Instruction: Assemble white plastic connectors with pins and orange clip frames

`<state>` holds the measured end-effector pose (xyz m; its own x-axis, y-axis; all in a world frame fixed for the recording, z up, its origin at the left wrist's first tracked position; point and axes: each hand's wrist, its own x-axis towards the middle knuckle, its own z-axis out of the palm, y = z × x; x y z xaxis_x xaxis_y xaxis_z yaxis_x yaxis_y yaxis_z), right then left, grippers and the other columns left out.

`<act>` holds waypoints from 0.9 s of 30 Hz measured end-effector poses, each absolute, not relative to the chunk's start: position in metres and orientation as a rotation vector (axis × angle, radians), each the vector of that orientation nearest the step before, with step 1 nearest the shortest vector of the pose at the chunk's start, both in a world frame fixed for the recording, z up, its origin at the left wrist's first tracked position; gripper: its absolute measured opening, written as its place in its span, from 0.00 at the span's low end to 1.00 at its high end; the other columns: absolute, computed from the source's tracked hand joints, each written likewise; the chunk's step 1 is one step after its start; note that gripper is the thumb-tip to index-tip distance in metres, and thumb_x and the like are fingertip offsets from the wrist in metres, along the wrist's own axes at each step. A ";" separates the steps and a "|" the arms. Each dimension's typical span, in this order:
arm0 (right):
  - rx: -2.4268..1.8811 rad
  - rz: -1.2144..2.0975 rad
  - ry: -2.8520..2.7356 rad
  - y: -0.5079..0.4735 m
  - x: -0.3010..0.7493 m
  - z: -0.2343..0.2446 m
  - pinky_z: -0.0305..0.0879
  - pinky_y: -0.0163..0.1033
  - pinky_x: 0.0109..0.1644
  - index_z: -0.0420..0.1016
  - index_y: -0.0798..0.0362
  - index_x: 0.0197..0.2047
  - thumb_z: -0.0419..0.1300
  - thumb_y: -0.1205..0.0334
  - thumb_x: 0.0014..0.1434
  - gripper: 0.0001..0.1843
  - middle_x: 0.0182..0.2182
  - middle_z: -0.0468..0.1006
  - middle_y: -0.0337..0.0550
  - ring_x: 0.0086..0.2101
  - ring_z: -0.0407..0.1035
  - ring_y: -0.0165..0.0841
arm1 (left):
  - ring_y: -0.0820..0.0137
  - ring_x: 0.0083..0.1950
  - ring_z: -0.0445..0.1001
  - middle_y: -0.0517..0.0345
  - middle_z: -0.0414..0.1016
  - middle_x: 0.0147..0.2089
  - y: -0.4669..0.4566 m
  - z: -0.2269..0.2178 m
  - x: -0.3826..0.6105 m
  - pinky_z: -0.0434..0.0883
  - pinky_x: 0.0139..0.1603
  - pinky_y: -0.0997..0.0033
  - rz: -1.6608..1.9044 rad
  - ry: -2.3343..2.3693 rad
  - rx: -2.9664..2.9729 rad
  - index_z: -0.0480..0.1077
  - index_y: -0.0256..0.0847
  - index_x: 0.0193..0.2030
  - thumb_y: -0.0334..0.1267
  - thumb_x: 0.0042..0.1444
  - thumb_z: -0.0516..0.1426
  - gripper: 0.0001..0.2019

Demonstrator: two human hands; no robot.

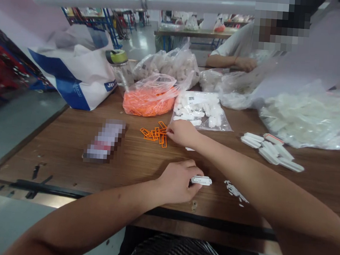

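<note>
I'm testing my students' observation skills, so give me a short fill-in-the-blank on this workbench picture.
The right hand touches a small pile of ____ plastic frames.
The left hand holds a ____ plastic strip.
The white carrier bag on the table has ____ printing.

Missing words: orange, white, blue.

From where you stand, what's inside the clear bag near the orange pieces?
The clear bag holds small white pieces, with a white label on top; the pieces underneath are hidden by those above.
</note>
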<state>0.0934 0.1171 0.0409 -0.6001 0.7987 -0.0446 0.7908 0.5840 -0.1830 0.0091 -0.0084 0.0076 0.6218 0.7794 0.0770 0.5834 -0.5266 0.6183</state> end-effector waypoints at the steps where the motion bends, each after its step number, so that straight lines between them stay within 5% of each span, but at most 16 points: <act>1: -1.394 0.293 -2.762 0.119 0.091 0.039 0.63 0.38 0.40 0.81 0.53 0.42 0.54 0.63 0.61 0.14 0.41 0.82 0.50 0.41 0.74 0.40 | 0.64 0.43 0.75 0.55 0.75 0.44 -0.008 0.008 0.009 0.73 0.47 0.61 0.465 1.066 2.296 0.74 0.42 0.45 0.36 0.55 0.59 0.11; 8: -1.385 0.344 -2.793 0.118 0.084 0.040 0.64 0.40 0.39 0.81 0.58 0.38 0.54 0.68 0.58 0.13 0.41 0.82 0.56 0.41 0.74 0.44 | 0.64 0.42 0.75 0.56 0.75 0.43 -0.008 0.009 0.009 0.73 0.46 0.61 0.454 1.054 2.266 0.74 0.42 0.45 0.36 0.55 0.60 0.10; 15: -1.339 0.709 -2.726 0.106 0.137 0.067 0.62 0.33 0.31 0.79 0.54 0.31 0.56 0.68 0.53 0.09 0.29 0.81 0.40 0.28 0.71 0.29 | 0.66 0.42 0.75 0.56 0.74 0.44 -0.004 0.005 0.005 0.72 0.46 0.63 0.553 1.025 2.219 0.73 0.42 0.46 0.35 0.57 0.59 0.10; 20: -1.407 1.164 -2.347 0.082 0.215 0.066 0.63 0.35 0.31 0.78 0.52 0.30 0.58 0.58 0.54 0.09 0.26 0.79 0.38 0.26 0.68 0.29 | 0.67 0.41 0.73 0.56 0.74 0.41 0.002 0.006 0.001 0.71 0.45 0.64 0.607 0.987 2.053 0.73 0.42 0.45 0.36 0.58 0.58 0.08; 24: -1.548 1.159 -2.310 0.055 0.256 0.053 0.60 0.35 0.28 0.79 0.51 0.31 0.59 0.56 0.55 0.11 0.24 0.77 0.37 0.24 0.66 0.29 | 0.68 0.41 0.72 0.53 0.75 0.47 0.008 0.006 -0.001 0.70 0.41 0.67 0.690 0.893 1.653 0.66 0.43 0.60 0.40 0.61 0.56 0.20; 27: -1.547 1.282 -2.284 0.043 0.264 0.043 0.60 0.35 0.27 0.79 0.52 0.32 0.58 0.56 0.55 0.11 0.24 0.76 0.37 0.24 0.66 0.29 | 0.73 0.32 0.68 0.56 0.74 0.39 0.013 0.006 -0.003 0.66 0.31 0.73 0.610 0.851 1.362 0.64 0.44 0.63 0.41 0.61 0.54 0.22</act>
